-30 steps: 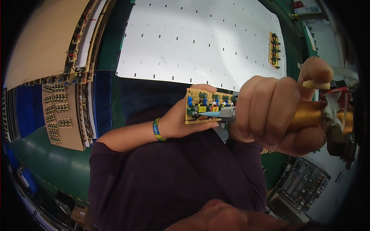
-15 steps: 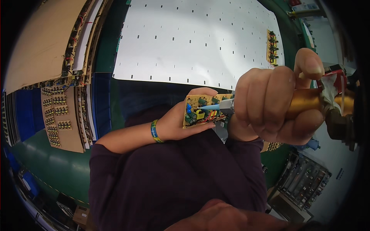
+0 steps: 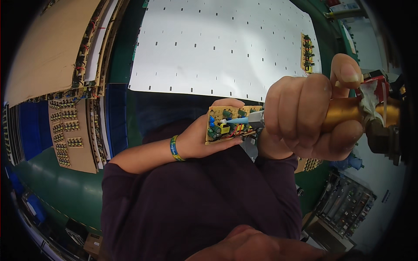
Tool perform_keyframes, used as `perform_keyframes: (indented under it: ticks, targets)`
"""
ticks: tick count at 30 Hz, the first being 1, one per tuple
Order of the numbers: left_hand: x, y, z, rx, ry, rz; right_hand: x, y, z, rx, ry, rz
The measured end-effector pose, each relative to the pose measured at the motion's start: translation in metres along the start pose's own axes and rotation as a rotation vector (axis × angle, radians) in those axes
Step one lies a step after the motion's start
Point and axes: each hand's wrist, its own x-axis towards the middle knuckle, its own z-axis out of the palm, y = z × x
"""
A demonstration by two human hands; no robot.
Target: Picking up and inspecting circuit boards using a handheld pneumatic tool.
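Note:
My left hand (image 3: pixel 197 135) is wrapped round a tan circuit board (image 3: pixel 213 111), gripping its long edges between thumb and fingers. The board carries green capacitors, blue parts, a yellow transformer (image 3: pixel 224 128) and red wires. My right hand (image 3: pixel 300 114), large in view, grips a glue dispensing gun with a gold barrel (image 3: pixel 343 115) and a red lever (image 3: pixel 378 87). Its tapered blue nozzle (image 3: pixel 237 120) points left across the board. At the nozzle's tip a small white blob (image 3: pixel 224 122) shows above the transformer. The board's right end is partly hidden behind the gun's front.
Ahead lies a large white sheet (image 3: pixel 196 65) with small dark slots; a populated board strip (image 3: pixel 307 53) rests near its right edge. Brown cardboard sheets (image 3: pixel 52 48) layered with boards are stacked at left, with another board-covered sheet (image 3: pixel 82 154) below. A dark rack (image 3: pixel 342 198) stands at lower right.
A white blob now shows at the nozzle tip. The board has shifted very slightly left, and both hands keep their holds.

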Motion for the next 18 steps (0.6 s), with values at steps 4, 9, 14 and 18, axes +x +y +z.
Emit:
perform_keyframes:
  ticks: [4, 9, 14, 18]
  targets:
    - [0.000, 0.006, 0.001, 0.052, -0.013, 0.012, 0.006, -0.001, 0.006, 0.043, -0.004, -0.056]
    - [-0.006, 0.020, -0.006, 0.128, -0.060, -0.068, 0.008, -0.007, -0.001, 0.063, 0.031, -0.141]
    - [-0.067, 0.137, -0.038, 0.317, 0.068, -0.113, -0.004, -0.031, -0.018, 0.083, 0.124, -0.177]
    - [-0.117, 0.241, -0.087, 0.451, 0.380, 0.055, -0.020, -0.046, -0.037, 0.113, 0.214, -0.150]
